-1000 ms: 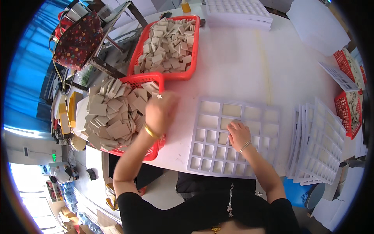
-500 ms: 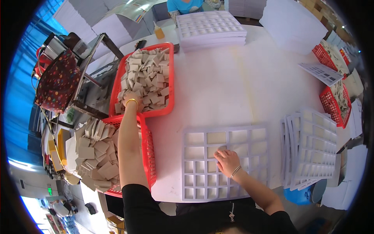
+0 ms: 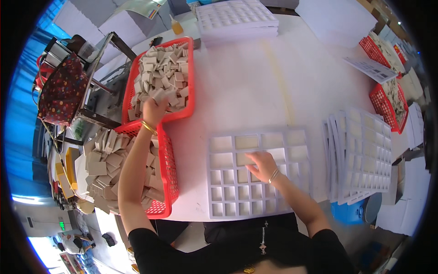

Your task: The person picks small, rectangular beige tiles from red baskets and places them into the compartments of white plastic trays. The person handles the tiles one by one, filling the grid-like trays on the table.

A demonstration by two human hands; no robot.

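My left hand [image 3: 155, 111] is over the near part of the far red basket [image 3: 190, 75], which is heaped with beige square board pieces [image 3: 162, 68]. Motion smears its fingers, which appear closed on a pale board piece [image 3: 159, 95]. In front of me lies a white compartment tray [image 3: 257, 185], divided into larger cells at the far side and smaller ones nearer. Beige pieces fill a few cells of its second column, such as the insert [image 3: 247, 142]. My right hand [image 3: 263, 166] rests over that column, thumb and forefinger apart, with nothing visible between them.
A nearer red basket [image 3: 169, 171] overflows with larger beige pieces at left. Stacked trays [image 3: 367, 155] lean at right, and another tray stack [image 3: 237, 27] stands at the back beside a glue bottle [image 3: 176, 25]. More red baskets [image 3: 388, 105] line the far right.
My left hand has lifted out of the pieces, now with a pale piece at its fingers. My right hand's thumb and forefinger have spread over the tray. The whole view has shifted slightly.
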